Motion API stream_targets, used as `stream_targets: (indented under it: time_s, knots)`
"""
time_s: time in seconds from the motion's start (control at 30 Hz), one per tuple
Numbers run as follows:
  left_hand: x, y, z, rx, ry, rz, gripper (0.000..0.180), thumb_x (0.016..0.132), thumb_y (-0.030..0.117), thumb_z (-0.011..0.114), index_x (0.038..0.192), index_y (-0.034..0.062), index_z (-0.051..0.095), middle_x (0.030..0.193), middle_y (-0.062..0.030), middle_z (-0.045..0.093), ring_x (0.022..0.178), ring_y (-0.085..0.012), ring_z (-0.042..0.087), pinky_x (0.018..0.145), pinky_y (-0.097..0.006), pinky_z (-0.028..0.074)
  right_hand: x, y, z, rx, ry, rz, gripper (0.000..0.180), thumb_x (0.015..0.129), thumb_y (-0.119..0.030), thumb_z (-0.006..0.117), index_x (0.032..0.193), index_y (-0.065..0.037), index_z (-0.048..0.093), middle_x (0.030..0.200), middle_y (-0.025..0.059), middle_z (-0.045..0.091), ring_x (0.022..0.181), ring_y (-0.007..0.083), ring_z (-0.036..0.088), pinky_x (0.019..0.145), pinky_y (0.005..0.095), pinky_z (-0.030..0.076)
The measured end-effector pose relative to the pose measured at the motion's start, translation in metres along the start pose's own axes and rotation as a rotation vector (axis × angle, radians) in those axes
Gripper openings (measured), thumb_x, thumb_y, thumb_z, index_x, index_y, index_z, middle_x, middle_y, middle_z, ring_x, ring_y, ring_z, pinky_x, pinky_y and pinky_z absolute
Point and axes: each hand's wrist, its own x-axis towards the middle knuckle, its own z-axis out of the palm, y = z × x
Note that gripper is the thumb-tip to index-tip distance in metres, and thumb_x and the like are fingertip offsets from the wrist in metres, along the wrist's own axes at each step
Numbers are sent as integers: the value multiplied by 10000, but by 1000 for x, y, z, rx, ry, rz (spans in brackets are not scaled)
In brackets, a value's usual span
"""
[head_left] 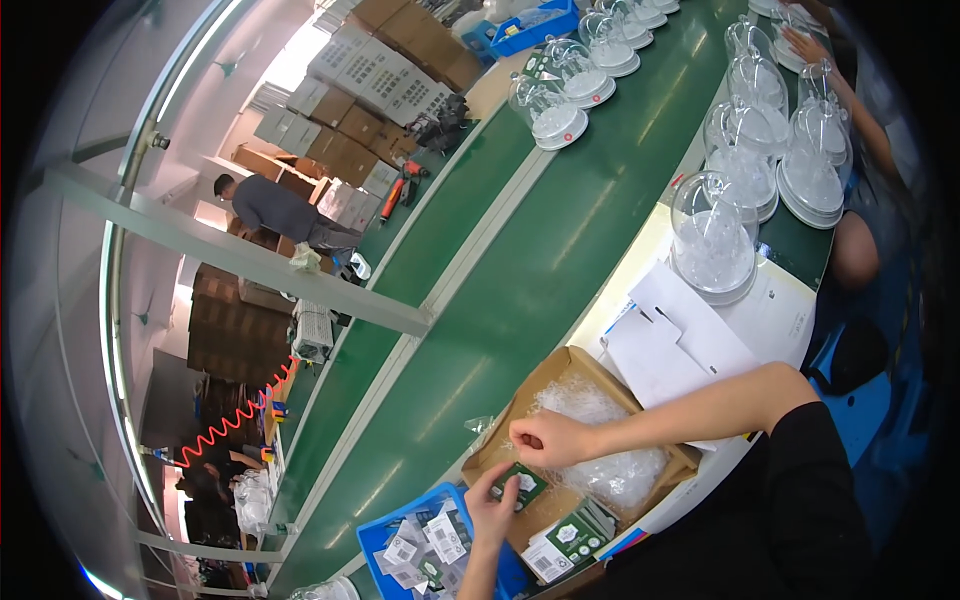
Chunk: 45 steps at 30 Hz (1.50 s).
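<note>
My left hand (492, 508) holds a small green card packet (520, 484) over an open cardboard box (556, 372). My right hand (545, 438) hovers just above it with fingers pinched, right at the packet's top; whether it grips anything I cannot tell. The box is filled with small clear plastic bags (610, 470). A stack of green printed cards (572, 538) lies at the box's near edge.
A blue bin (378, 540) of packed bags sits left of the box. A green conveyor belt (520, 270) runs away, lined with clear dome-lidded containers (712, 238). White papers (680, 345) lie beyond the box. Another person (285, 212) stands by stacked cartons; one sits at right.
</note>
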Motion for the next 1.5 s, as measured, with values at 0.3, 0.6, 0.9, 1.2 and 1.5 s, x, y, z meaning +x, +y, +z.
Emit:
stream_targets:
  time_s: [0.3,0.6,0.9,1.2,1.5]
  knots:
    - [0,-2,0,4,-7,15,220,798,15,685,1014,-23,661,908,-91,687,812,-126,633,747,-241,493,-6,-4,-2,-78,-106,-48,146,772,-181,597,760,-58,519,625,90,583,586,260,590,524,371,430]
    - [-1,-3,0,-7,13,9,214,803,25,685,1012,-13,669,898,-100,694,800,-131,642,737,-246,500,3,5,3,50,143,111,166,767,-163,588,713,-36,497,612,92,570,546,227,540,516,357,410]
    - [0,-4,0,15,-30,9,224,799,26,689,1019,-13,667,916,-108,698,827,-138,649,753,-251,500,-9,-5,0,-163,-122,-109,151,748,-178,603,736,-61,508,610,98,571,597,287,594,527,390,439]
    - [-2,-3,-1,17,-7,-8,222,799,28,688,1016,-15,668,906,-105,697,826,-142,649,750,-250,498,4,3,3,28,147,59,166,749,-164,591,702,-34,500,592,94,544,534,230,522,513,352,406]
    - [0,-2,-1,7,-1,-4,219,803,29,685,1017,-18,667,922,-100,695,828,-137,645,757,-249,497,2,2,1,-50,95,45,163,754,-170,598,711,-42,506,611,106,566,561,274,558,521,376,416]
